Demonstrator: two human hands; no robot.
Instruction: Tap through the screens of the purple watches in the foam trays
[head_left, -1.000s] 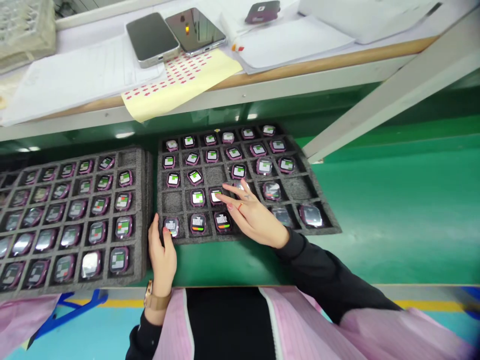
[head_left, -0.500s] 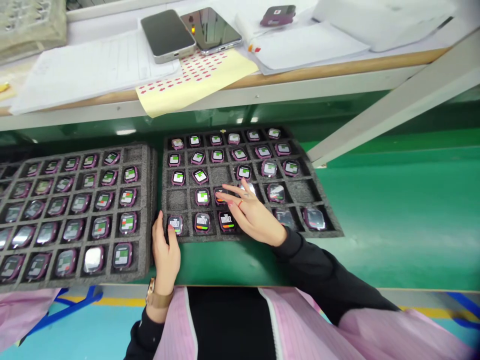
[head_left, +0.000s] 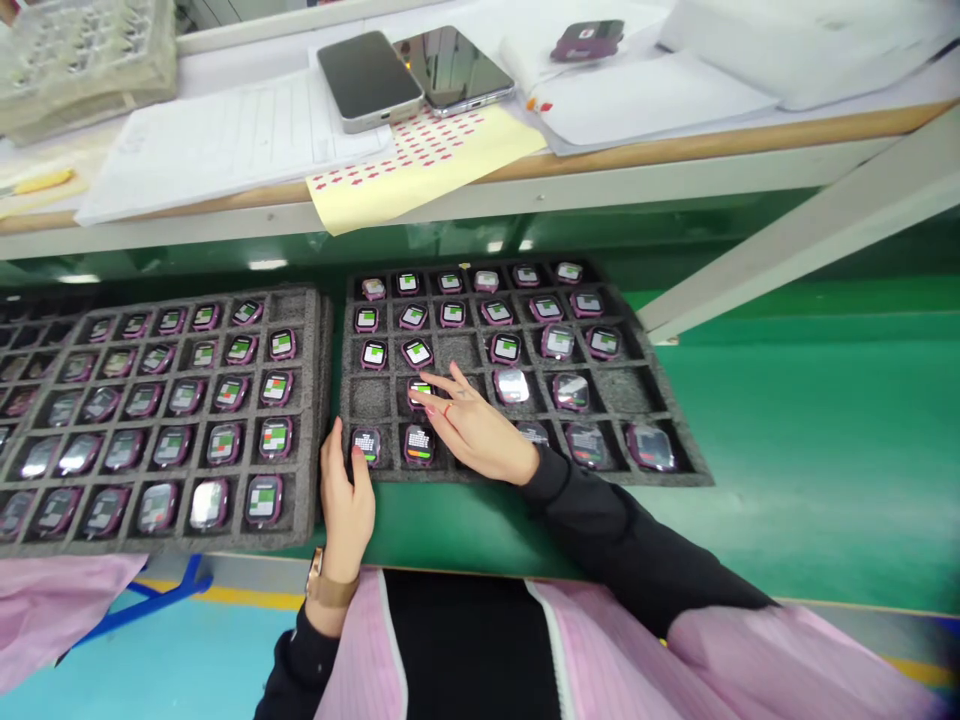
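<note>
A grey foam tray holds several purple smartwatches in square compartments, many with lit screens. My left hand rests at the tray's lower left corner, fingers apart, thumb beside the corner watch. Above the tray reaches my right hand, palm down with fingers spread. Its fingertips are at a watch with a green and white screen in the second row from the front. The hand covers part of the front row. Below that watch lies another showing white text and a coloured bar.
Left of this tray stands a second foam tray full of similar watches. A raised shelf beyond bears two phones, papers, a yellow sticker sheet and a purple device. A slanted white post stands at right.
My right hand has moved left along the row, from the third-column watch to the second-column one. My left hand stays at the tray corner. The whole view has shifted slightly.
</note>
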